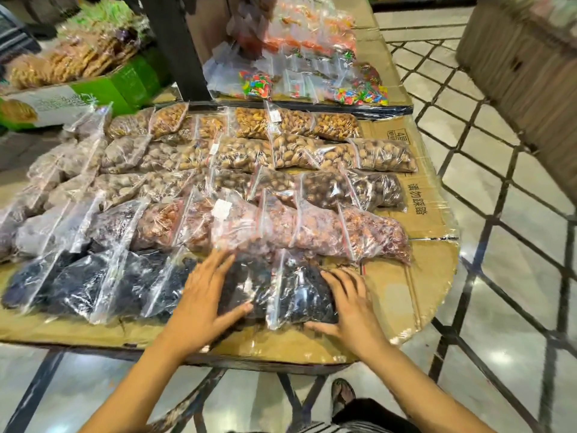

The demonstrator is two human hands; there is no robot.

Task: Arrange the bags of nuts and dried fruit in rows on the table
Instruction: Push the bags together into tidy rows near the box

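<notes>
Clear zip bags of nuts and dried fruit lie in rows on a cardboard-covered table. The nearest row holds dark dried fruit bags. My left hand lies flat with straight fingers on the left side of a dark fruit bag at the row's right end. My right hand presses its right side, fingers spread, thumb along the bag's near edge. Behind it runs a row of reddish nut bags, then brown nut rows and lighter nut rows further back.
Bags of coloured candy are piled at the table's back. A green and white box with snacks stands at the back left beside a dark post. The table's right edge borders a tiled floor. My sandalled foot shows below.
</notes>
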